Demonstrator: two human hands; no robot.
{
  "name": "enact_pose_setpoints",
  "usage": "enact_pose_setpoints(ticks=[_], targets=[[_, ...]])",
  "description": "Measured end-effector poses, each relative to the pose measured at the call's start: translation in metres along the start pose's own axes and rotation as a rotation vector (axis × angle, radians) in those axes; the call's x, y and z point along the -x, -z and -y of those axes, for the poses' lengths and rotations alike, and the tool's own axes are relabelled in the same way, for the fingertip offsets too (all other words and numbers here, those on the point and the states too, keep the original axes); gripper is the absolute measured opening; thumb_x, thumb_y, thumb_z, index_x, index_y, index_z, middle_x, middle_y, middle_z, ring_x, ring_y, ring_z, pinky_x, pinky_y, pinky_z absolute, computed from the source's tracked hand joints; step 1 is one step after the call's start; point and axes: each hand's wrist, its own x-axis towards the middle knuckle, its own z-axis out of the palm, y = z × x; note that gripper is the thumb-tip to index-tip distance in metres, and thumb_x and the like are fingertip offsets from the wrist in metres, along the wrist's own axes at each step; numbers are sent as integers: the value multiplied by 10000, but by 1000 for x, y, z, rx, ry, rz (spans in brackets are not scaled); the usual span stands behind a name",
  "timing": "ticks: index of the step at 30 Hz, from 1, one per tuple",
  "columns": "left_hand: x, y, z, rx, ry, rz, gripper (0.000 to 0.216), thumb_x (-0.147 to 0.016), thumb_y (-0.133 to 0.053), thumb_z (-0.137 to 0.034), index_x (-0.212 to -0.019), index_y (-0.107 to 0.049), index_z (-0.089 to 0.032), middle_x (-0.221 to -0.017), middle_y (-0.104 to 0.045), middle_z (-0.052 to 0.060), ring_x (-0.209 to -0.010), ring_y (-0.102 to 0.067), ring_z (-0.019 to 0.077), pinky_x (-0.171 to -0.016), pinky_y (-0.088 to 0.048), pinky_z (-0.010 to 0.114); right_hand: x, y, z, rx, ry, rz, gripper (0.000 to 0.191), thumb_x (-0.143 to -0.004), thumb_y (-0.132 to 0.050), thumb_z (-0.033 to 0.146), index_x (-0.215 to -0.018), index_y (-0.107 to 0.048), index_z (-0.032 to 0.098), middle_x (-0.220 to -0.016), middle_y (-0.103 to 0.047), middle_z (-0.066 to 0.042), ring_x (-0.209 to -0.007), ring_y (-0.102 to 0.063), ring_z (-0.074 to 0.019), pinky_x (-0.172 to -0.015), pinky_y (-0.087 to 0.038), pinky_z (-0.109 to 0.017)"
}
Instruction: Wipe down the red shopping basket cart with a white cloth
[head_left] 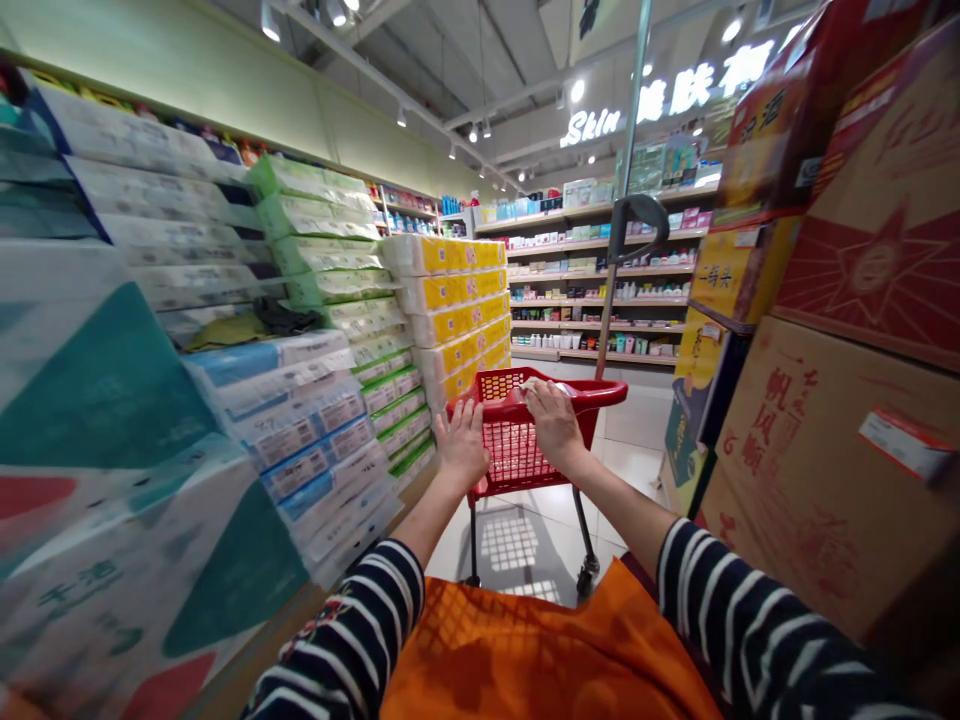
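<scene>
Ahead of me stands a red shopping cart (517, 455) with a lattice basket, dark legs and casters. My left hand (463, 450) lies at the left end of its near rim, fingers stretched and spread. Over the middle of the red handle (600, 392) is my right hand (556, 425), fingers bent across the bar. A small crumpled whitish thing (529, 384) shows at the right fingertips; its kind is unclear. Both palms are hidden from view. Little of the basket's inside can be seen.
Stacked tissue packs (300, 430) and yellow-banded paper rolls (457, 310) line the left side. Cardboard boxes (810, 470) are piled close on the right. A metal pole (609, 320) rises beyond the cart, before shelves (559, 262) of bottles and small boxes. Pale floor tiles (622, 470) run between.
</scene>
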Motion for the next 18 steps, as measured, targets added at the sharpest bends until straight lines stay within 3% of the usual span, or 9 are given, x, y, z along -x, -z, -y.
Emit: enact_pose_setpoints(ticks=[3, 8, 10, 13, 18], targets=[[-1, 1, 4, -12, -3, 22, 689, -739, -474, -226, -1410, -327, -170, -1493, -320, 89, -1391, -231, 255, -1119, -131, 580, -1, 1, -9, 26, 10, 25, 485, -870, -324, 59, -1322, -485, 127, -1410, -428, -129, -1315, -306, -285, -1066, -258, -473], [-3, 3, 12, -16, 12, 12, 654, -752, -458, -211, -1396, -353, -163, -1480, -342, 107, -1387, -241, 263, -1117, -118, 587, 4, 17, -71, 123, -202, 59, 419, -910, -322, 130, -1279, -520, 124, -1364, -474, -146, -1289, -344, -308, -1017, -309, -479], [-4, 3, 13, -19, 35, 4, 626, -766, -461, -231, -1380, -376, -151, -1468, -361, 123, -1382, -254, 269, -1116, -124, 585, 5, 19, -84, 125, -224, 52, 415, -915, -318, 140, -1277, -522, 133, -1360, -481, -139, -1286, -348, -308, -1001, -326, -476], [-6, 2, 14, -27, 69, 8, 598, -779, -469, -268, -1358, -401, -137, -1450, -385, 139, -1371, -282, 272, -1113, -140, 585, 1, 16, -72, 83, -87, 61, 432, -897, -338, 119, -1290, -518, 143, -1377, -472, -117, -1281, -358, -293, -1021, -316, -455], [-5, 1, 22, -41, 64, -10, 587, -790, -446, -250, -1362, -390, -133, -1461, -368, 132, -1373, -281, 253, -1113, -156, 580, -11, 10, -22, -9, 74, 91, 489, -862, -333, 61, -1318, -497, 130, -1381, -467, -120, -1254, -389, -266, -1035, -314, -424]])
